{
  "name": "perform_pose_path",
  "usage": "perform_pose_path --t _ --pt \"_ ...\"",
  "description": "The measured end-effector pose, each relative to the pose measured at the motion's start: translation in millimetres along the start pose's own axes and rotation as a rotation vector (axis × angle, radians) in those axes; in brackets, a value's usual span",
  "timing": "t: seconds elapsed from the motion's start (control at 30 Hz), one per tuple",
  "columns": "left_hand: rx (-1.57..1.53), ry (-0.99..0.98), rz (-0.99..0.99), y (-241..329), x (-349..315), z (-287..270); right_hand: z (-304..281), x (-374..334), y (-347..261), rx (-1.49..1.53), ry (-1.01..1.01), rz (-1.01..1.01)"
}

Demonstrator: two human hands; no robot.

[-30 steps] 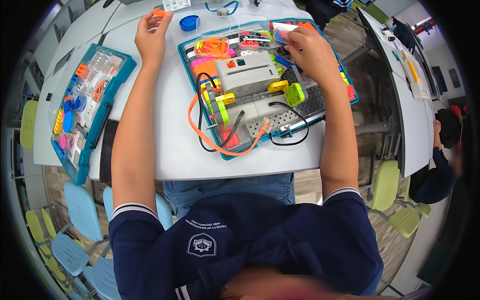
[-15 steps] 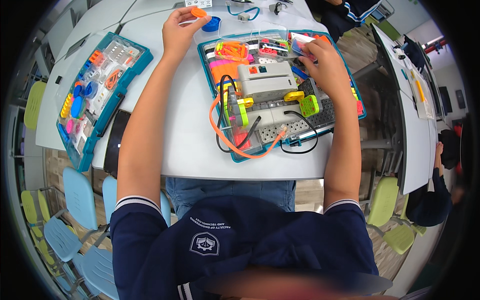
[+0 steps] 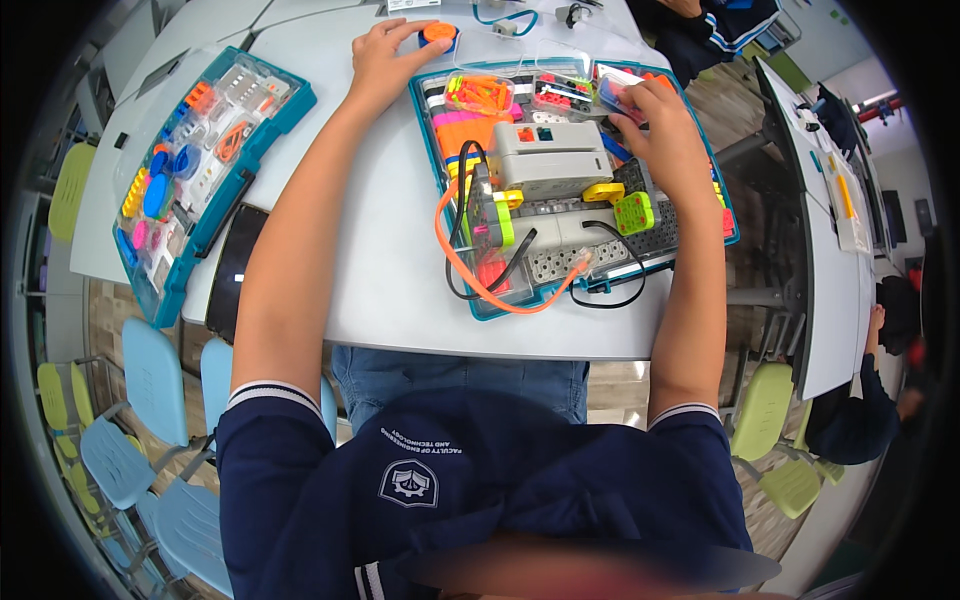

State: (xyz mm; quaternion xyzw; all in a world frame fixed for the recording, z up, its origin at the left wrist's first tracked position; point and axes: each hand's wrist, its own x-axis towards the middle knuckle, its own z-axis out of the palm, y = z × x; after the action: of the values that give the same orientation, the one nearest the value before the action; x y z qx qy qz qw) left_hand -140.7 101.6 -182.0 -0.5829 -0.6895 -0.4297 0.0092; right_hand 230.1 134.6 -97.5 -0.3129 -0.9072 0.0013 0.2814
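Observation:
My left hand (image 3: 383,62) is above the table at the far side, its thumb and fingers around an orange disc (image 3: 438,33). This disc sits on a blue round piece (image 3: 452,46). My right hand (image 3: 662,120) is curled over the far right corner of an open teal-edged case (image 3: 424,118), its fingertips at a small clear box (image 3: 608,95) with blue in it; part of the box is hidden by the fingers. On the case rests a grey block assembly (image 3: 553,165) with yellow and lime-green parts, black cables and an orange cable (image 3: 447,240).
Another teal case (image 3: 290,118) full of coloured parts lies to the left, beside a dark phone-like slab (image 3: 232,275). A teal cable (image 3: 505,27) is at the back. Blue chairs (image 3: 155,370) stand left, another table (image 3: 830,280) right, and another person's sleeve (image 3: 740,25) shows far right.
My left hand has lowered the orange disc rightward onto the blue round piece. My right hand stays at the small clear box. The whole view has shifted slightly.

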Motion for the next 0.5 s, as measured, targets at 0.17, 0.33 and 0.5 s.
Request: perform_pose_path --t 0.17,0.33,0.5 --pt "-0.010 0.015 -0.030 0.6 -2.5 2.1 -0.1 -1.2 -0.6 -0.021 0.005 -0.006" --pt "-0.048 0.037 -0.017 2.7 -2.0 1.9 -1.0 0.6 -1.5 -0.027 -0.008 -0.003" --pt "-0.042 0.112 0.006 -1.3 -0.4 0.2 -2.5 0.3 -2.3 -0.003 -0.039 0.036"
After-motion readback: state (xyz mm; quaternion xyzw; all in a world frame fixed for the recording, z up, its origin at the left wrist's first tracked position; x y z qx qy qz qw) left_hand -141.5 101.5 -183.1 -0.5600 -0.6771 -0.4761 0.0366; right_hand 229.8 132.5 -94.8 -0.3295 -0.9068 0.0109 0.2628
